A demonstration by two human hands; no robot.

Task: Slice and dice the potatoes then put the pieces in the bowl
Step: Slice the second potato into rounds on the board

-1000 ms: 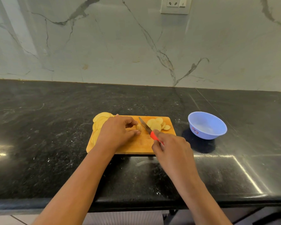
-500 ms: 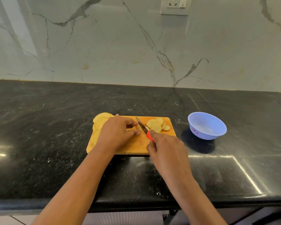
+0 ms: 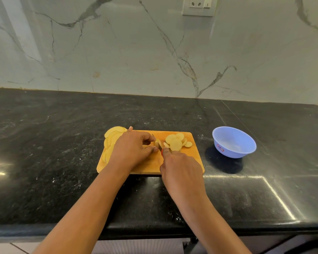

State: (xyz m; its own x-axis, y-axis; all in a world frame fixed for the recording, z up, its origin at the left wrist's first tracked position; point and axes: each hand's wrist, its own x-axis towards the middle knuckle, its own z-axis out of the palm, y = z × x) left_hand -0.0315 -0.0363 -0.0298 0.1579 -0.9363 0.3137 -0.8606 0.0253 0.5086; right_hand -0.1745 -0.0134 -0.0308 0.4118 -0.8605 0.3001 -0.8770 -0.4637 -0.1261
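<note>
A wooden cutting board lies on the black counter. My left hand pinches a small end piece of potato against the board. My right hand grips a red-handled knife, its blade standing right beside the potato piece. A heap of round slices lies on the board's far right part. More slices are fanned along the board's left edge, partly hidden under my left hand. The light blue bowl stands to the right of the board and looks empty.
The black stone counter stretches left and right of the board, with its front edge near me. A marble wall with a socket rises behind it.
My right hand has drawn the knife left and toward the potato piece, hiding most of the red handle. My left hand has stayed on the potato.
</note>
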